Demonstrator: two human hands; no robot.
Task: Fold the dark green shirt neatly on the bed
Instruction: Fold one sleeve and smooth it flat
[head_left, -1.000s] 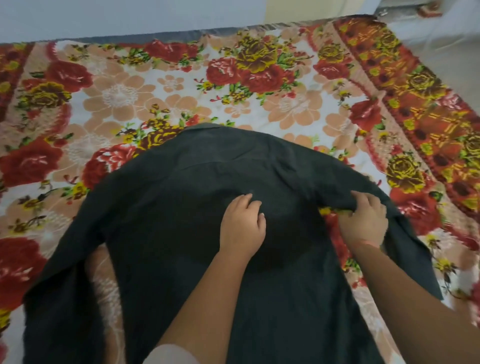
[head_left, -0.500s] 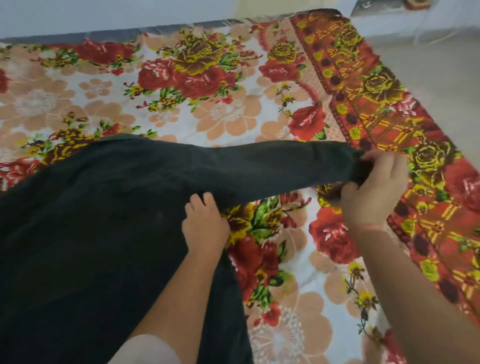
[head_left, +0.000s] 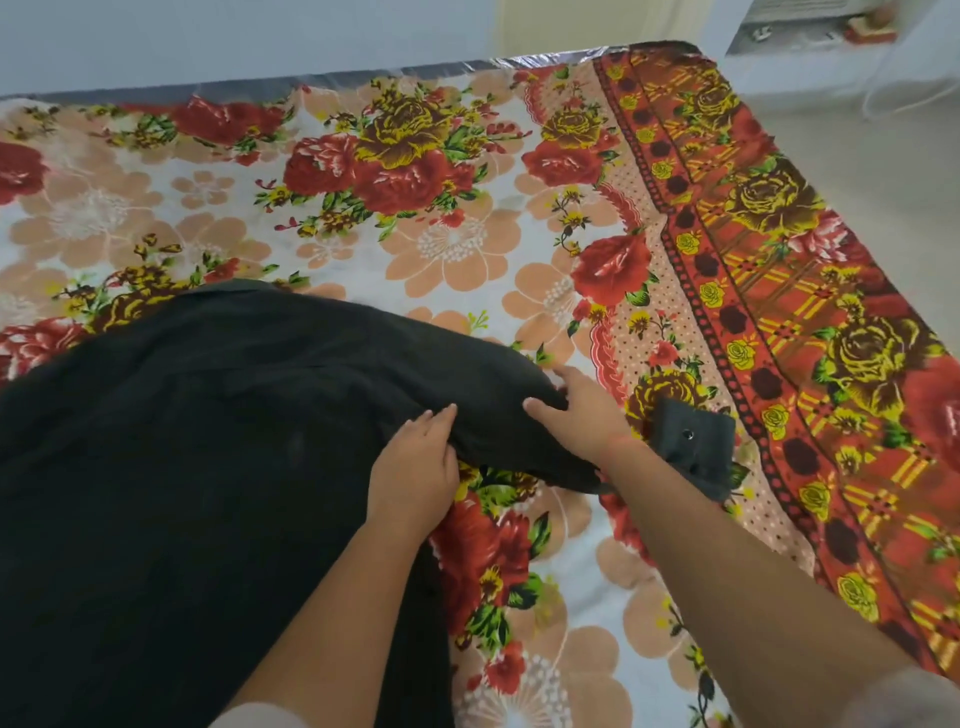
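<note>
The dark green shirt (head_left: 197, 467) lies spread over the left half of the flowered bed sheet (head_left: 452, 244). Its right sleeve (head_left: 493, 415) runs out to the right. The cuff (head_left: 693, 447), with a button showing, lies on the sheet just past my right wrist. My left hand (head_left: 415, 467) rests with straight fingers on the shirt where the sleeve meets the body. My right hand (head_left: 579, 410) grips the sleeve midway, thumb on top and fingers over its far edge. The shirt's left side runs out of view.
The bed's right edge, with a red and yellow patterned border (head_left: 810, 322), drops to a pale floor (head_left: 893, 171). A wall (head_left: 234, 36) stands behind the bed's far edge. Bare sheet shows beyond and to the right of the shirt.
My right hand let go of the cuff it had pulled out to the right and moved back to mid-sleeve. The cuff now lies on the sheet. My left hand stayed at the armpit.
</note>
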